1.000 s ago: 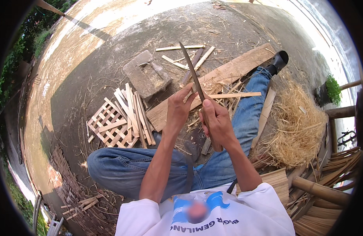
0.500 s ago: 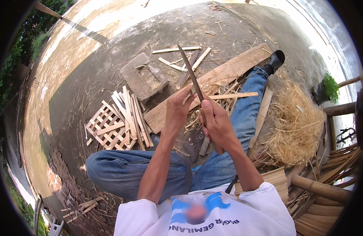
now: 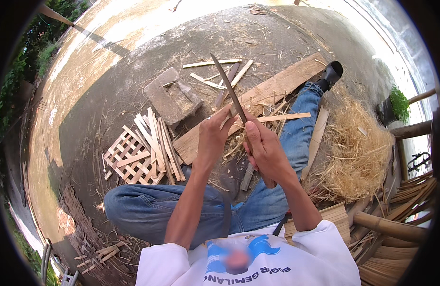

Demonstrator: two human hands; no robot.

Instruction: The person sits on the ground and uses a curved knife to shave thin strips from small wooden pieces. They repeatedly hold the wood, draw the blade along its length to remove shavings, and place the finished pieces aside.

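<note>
My right hand (image 3: 265,148) is wrapped around a long machete (image 3: 229,88), thumb laid along it. The dark, narrow blade slants up and away to the left; the wooden handle's end shows below my palm. Close on the left, my left hand (image 3: 214,136) is closed in a pinch beside the blade. A small pale thin strip (image 3: 233,111) shows at its fingertips, mostly hidden by fingers and blade. Past my right hand, a light bamboo strip (image 3: 291,116) lies across my stretched leg; its inner end is hidden. A wide plank (image 3: 286,81) runs beneath both hands.
A concrete block (image 3: 170,97) sits beyond the plank, with loose strips (image 3: 212,63) past it. Left are a woven lattice (image 3: 127,155) and stacked slats (image 3: 155,138). A heap of fine shavings (image 3: 358,148) lies right of my leg, near bamboo poles (image 3: 389,226).
The view has shifted very slightly. Both hands and the machete stay in nearly the same pose, with the blade tip a little farther left.
</note>
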